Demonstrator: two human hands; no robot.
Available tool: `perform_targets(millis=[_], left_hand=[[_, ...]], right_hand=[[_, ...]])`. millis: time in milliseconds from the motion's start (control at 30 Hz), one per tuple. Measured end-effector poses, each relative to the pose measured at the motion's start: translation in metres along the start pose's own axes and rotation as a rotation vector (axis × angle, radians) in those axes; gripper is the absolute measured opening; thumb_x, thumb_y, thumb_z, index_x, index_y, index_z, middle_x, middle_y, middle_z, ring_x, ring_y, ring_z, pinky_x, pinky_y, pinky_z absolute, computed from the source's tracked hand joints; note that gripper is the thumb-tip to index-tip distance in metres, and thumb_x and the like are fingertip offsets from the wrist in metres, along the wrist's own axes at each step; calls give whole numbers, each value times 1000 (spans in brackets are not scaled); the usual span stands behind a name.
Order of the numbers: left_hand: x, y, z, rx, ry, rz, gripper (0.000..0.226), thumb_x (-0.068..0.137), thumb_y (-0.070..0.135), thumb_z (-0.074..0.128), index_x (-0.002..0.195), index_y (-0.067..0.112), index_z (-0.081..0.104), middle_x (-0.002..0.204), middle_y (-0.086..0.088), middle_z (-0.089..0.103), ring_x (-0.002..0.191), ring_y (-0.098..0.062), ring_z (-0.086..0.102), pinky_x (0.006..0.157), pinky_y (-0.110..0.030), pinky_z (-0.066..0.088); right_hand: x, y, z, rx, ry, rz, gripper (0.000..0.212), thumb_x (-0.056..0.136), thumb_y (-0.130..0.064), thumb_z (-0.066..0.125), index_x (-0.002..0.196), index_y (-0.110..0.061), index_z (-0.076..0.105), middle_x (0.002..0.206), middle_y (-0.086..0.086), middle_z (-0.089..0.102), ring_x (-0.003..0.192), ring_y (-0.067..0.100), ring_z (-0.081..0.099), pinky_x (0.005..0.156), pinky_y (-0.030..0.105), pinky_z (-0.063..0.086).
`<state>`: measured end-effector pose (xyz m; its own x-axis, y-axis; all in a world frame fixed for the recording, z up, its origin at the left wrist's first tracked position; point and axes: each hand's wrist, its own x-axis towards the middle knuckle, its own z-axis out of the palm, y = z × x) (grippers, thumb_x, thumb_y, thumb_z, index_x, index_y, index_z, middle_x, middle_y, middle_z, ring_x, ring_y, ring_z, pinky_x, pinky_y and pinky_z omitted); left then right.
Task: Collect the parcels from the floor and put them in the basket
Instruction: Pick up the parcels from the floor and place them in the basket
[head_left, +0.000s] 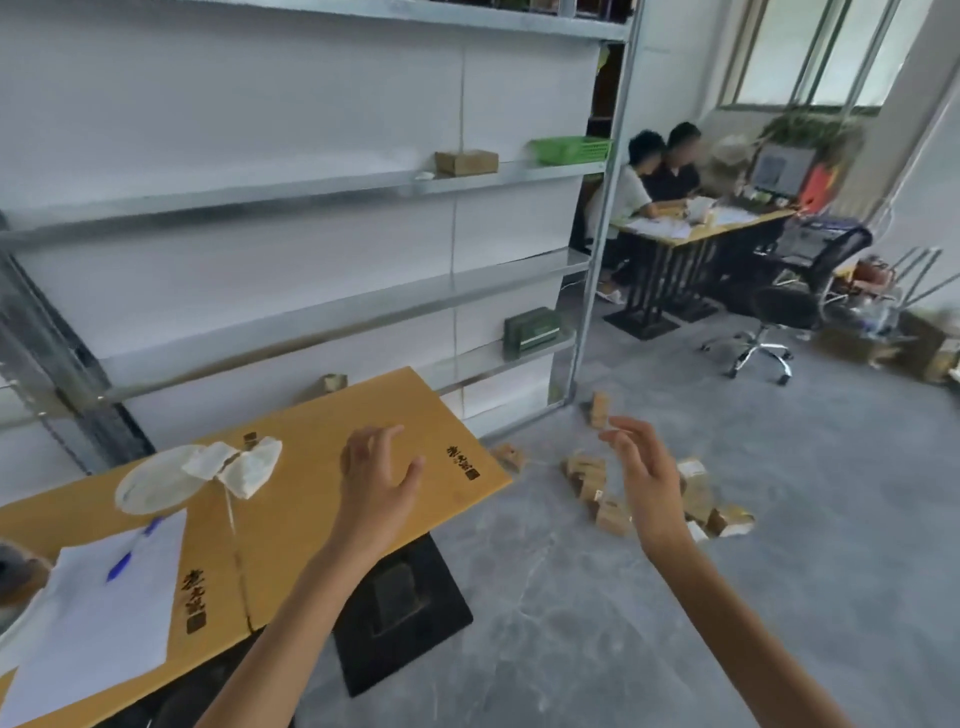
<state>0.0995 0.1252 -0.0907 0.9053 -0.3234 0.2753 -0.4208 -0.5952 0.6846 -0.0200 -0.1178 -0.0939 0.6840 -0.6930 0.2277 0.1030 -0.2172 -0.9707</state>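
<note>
Head view: both hands are empty with loose fingers, the left hand (376, 483) over the yellow wooden table (363, 405), the right hand (644, 478) in front of small tan cardboard parcels (613, 517) heaped on the grey concrete floor (623, 597). The green plastic mesh basket (569, 149) sits on a metal shelf (519, 174). The parcels look light, stiff and perhaps tape-slick, so pinch each one across opposite flat faces.

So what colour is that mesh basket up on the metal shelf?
Bright green: the plastic mesh basket shows clearly in the head view.
</note>
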Motion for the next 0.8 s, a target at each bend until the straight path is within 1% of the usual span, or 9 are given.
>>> perform_targets(millis=[133, 233, 300, 400, 467, 533, 600, 700, 800], left_hand=[[35, 44, 82, -35, -42, 21, 43, 93, 33, 48, 133, 20, 40, 138, -1, 33, 134, -16, 23, 104, -28, 24], [63, 79, 143, -83, -100, 3, 42, 93, 35, 48, 132, 22, 40, 140, 1, 31, 135, -13, 21, 99, -22, 22], [81, 102, 177, -110, -122, -5, 41, 93, 34, 48, 132, 22, 40, 140, 1, 31, 136, -14, 20, 101, -23, 23], [105, 132, 222, -120, -143, -3, 41, 94, 35, 47, 132, 21, 42, 140, 0, 33, 135, -15, 22, 104, -26, 20], [116, 144, 245, -126, -182, 6, 41, 94, 36, 47, 132, 21, 41, 138, 1, 34, 133, -13, 22, 102, -23, 19], [129, 150, 262, -121, -218, 18, 41, 94, 35, 47, 132, 21, 42, 138, 1, 35, 133, -13, 23, 101, -22, 20], [144, 152, 273, -117, -240, 21, 41, 94, 34, 48, 132, 20, 42, 137, -1, 36, 132, -14, 25, 101, -22, 21], [169, 150, 285, -126, -248, 2, 40, 93, 32, 48, 131, 19, 43, 137, -2, 38, 133, -16, 27, 104, -27, 24], [197, 142, 299, -129, -241, -21, 39, 94, 29, 49, 131, 17, 44, 138, -3, 40, 133, -17, 29, 108, -33, 26]], right_hand=[[67, 34, -79, -4, 131, 41, 18, 97, -13, 45, 104, -18, 60, 96, 0, 69, 98, 13, 62, 83, 26, 45], [115, 58, -132, -17, 170, 108, 20, 97, -12, 43, 106, -15, 61, 96, 4, 68, 96, 16, 61, 80, 26, 44], [143, 69, -163, -28, 187, 140, 21, 97, -11, 41, 106, -13, 60, 100, 11, 67, 94, 18, 60, 76, 24, 45], [178, 81, -200, -48, 204, 175, 23, 97, -9, 39, 104, -13, 60, 99, 12, 67, 93, 19, 60, 80, 30, 44], [195, 86, -217, -46, 228, 202, 23, 97, -10, 39, 104, -14, 60, 96, 10, 67, 91, 19, 60, 77, 30, 44], [207, 91, -228, -14, 257, 216, 22, 98, -10, 38, 104, -12, 60, 93, 10, 66, 87, 17, 59, 72, 27, 44], [219, 98, -234, 3, 277, 231, 22, 98, -9, 38, 105, -10, 59, 93, 12, 66, 87, 18, 59, 73, 27, 43], [238, 109, -236, 22, 295, 269, 22, 98, -8, 38, 106, -8, 58, 94, 14, 65, 89, 21, 58, 78, 31, 41], [263, 121, -235, 17, 316, 294, 22, 99, -11, 38, 108, -7, 59, 89, 9, 66, 88, 21, 58, 76, 30, 42]])
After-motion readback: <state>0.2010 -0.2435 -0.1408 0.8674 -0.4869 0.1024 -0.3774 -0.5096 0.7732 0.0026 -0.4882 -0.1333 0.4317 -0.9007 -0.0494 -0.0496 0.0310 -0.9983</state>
